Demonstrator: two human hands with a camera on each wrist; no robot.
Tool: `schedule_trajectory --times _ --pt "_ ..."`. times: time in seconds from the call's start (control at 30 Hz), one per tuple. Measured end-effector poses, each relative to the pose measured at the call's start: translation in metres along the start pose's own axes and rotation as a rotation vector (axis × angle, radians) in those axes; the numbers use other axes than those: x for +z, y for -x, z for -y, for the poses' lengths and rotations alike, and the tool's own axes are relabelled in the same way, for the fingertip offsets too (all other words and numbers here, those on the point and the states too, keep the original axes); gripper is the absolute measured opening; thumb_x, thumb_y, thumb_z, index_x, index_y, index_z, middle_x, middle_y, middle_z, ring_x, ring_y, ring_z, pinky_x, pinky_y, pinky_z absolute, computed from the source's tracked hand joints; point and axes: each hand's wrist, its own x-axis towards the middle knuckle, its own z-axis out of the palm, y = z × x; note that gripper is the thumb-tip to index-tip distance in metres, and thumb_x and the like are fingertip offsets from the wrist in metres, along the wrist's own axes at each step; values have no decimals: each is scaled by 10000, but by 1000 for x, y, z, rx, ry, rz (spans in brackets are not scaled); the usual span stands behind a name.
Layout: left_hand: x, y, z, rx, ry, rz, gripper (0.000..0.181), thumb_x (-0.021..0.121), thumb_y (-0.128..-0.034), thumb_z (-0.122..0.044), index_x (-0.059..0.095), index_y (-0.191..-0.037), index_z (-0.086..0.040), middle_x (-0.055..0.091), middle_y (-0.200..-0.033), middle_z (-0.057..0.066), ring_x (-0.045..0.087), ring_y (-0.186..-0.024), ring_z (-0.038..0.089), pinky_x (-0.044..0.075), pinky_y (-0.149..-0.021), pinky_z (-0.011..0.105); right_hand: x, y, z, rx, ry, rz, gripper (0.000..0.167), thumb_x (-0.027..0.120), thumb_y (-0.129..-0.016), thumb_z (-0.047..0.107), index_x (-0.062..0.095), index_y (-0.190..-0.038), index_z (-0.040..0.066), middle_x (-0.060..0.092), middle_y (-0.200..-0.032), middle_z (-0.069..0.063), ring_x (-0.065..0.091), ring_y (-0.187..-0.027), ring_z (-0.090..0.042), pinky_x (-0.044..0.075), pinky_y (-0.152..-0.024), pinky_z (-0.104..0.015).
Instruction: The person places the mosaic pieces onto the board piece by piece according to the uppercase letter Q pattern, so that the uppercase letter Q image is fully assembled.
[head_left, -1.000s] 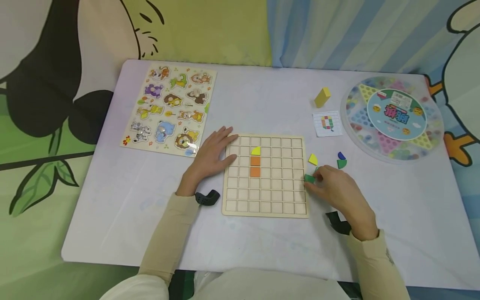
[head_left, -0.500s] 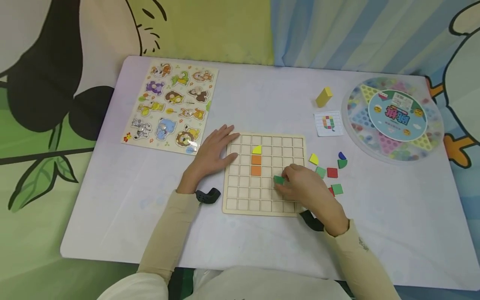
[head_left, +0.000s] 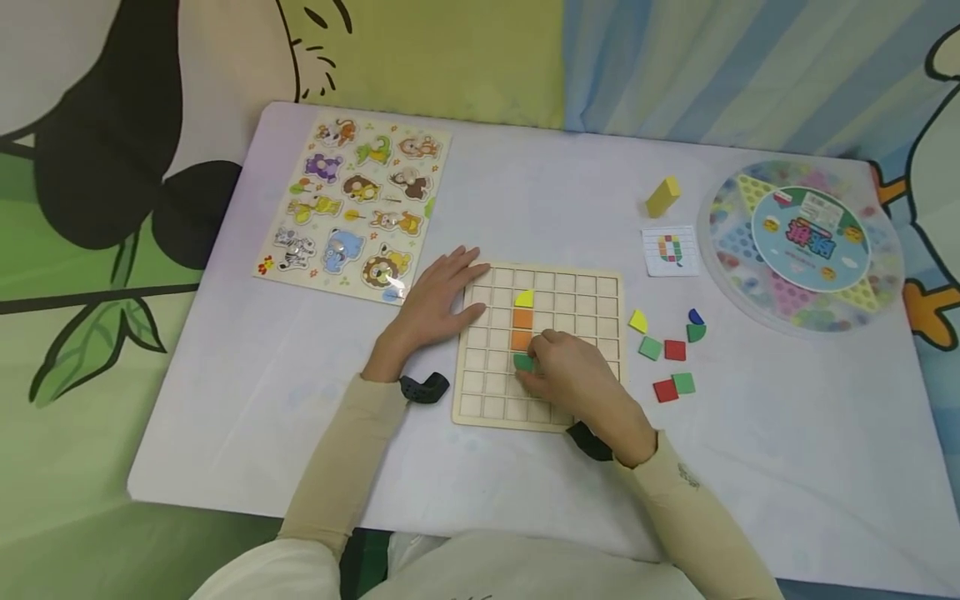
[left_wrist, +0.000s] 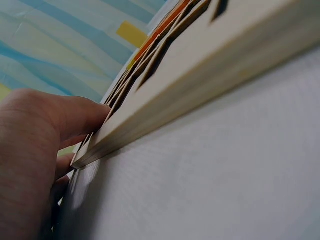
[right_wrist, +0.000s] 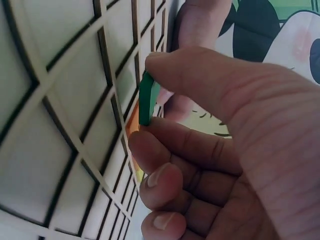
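Note:
A wooden grid board (head_left: 577, 325) lies on the table. One yellow quarter-round tile (head_left: 524, 298) and two orange square tiles (head_left: 522, 319) form a column in its cells. My right hand (head_left: 573, 375) pinches a green tile (right_wrist: 148, 97) between thumb and fingers, just below the lower orange square in the head view. In the right wrist view that tile stands edge-on, close to the grid; whether it touches the board I cannot tell. My left hand (head_left: 431, 308) rests on the board's upper left edge, fingers extended, its thumb (left_wrist: 85, 115) on the rim.
Right of the board lie loose tiles: red squares (head_left: 675, 350), green squares (head_left: 650, 348), a yellow piece (head_left: 638, 321), a green piece (head_left: 696, 333) and a blue piece (head_left: 696, 317). Behind are a pattern card (head_left: 670, 252), yellow block (head_left: 663, 197), round game box (head_left: 810, 242) and animal puzzle (head_left: 352, 208).
My right hand has carried the green tile left from the board's right edge to the cell below the orange squares. My left hand keeps its place on the board.

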Motion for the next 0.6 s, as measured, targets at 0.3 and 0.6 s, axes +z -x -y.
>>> schedule_trajectory --times 0.3,0.6 --pt "-1 -1 -2 -14 -16 16 617 528 -940 -417 421 -1485 -147 270 -1608 66 131 -1516 221 36 -1253 305 7 0 1 17 16 -30 274 763 -843 270 699 -906 12 628 -773 -36 571 -655 -152 528 -587 -286" --pt "-1 0 -3 -22 -8 19 616 535 -939 -414 423 -1485 -151 273 -1607 64 125 -1517 218 32 -1253 304 10 1 3 20 -5 -69 263 788 -821 273 731 -896 28 646 -780 -22 590 -677 -158 542 -606 -300"
